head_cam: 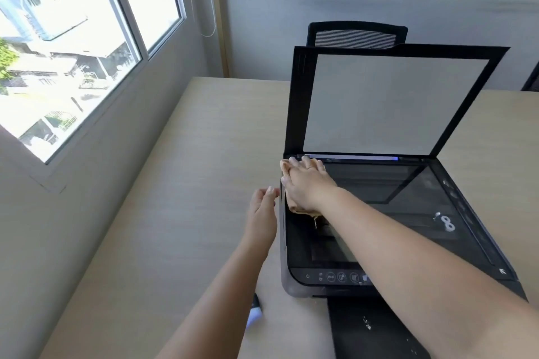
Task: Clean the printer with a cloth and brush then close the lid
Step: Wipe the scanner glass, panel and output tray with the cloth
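A black printer (pixel 294 285) stands on the wooden table with its scanner lid (pixel 390 102) raised upright, white pad facing me. My right hand (pixel 306 181) lies flat on a tan cloth (pixel 293 204), pressing it onto the far left corner of the scanner glass (pixel 408 198). My left hand (pixel 262 207) rests against the printer's left side, fingers loosely apart and holding nothing. A small dark and white object (pixel 255 312), partly hidden under my left forearm, lies on the table near the printer's front left corner; I cannot tell if it is the brush.
The light wooden table (pixel 189 183) runs along a wall with a large window (pixel 73 38) on the left. A black chair back (pixel 355 35) stands behind the printer. The printer's output tray (pixel 373 329) sticks out toward me at the front.
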### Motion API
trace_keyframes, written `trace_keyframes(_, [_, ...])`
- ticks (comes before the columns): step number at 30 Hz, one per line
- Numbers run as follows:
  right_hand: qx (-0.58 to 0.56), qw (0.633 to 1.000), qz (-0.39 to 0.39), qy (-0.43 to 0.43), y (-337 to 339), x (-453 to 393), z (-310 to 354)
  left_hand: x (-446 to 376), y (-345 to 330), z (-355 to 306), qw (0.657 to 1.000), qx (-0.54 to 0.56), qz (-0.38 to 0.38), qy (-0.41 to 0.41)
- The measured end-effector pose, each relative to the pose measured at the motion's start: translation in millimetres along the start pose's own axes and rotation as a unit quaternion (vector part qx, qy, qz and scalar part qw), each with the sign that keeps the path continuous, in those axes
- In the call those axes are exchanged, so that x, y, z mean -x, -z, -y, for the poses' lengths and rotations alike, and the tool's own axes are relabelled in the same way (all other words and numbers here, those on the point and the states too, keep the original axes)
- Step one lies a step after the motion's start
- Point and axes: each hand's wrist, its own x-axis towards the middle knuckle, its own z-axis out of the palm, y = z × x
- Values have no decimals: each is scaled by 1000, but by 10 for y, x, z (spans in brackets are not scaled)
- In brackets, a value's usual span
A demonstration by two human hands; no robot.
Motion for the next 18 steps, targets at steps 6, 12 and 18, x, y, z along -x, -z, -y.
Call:
trace_keyframes(6, [-15,999,-39,-3,-54,-44,5,32,-137,50,1000,4,-3,-28])
trace_keyframes(12, [-7,996,-92,5,-136,-105,38,37,-271,148,998,22,-53,-35])
trace_keyframes(18, [-64,984,-165,5,-204,-232,-130,-77,-275,82,998,-15,-38,-42])
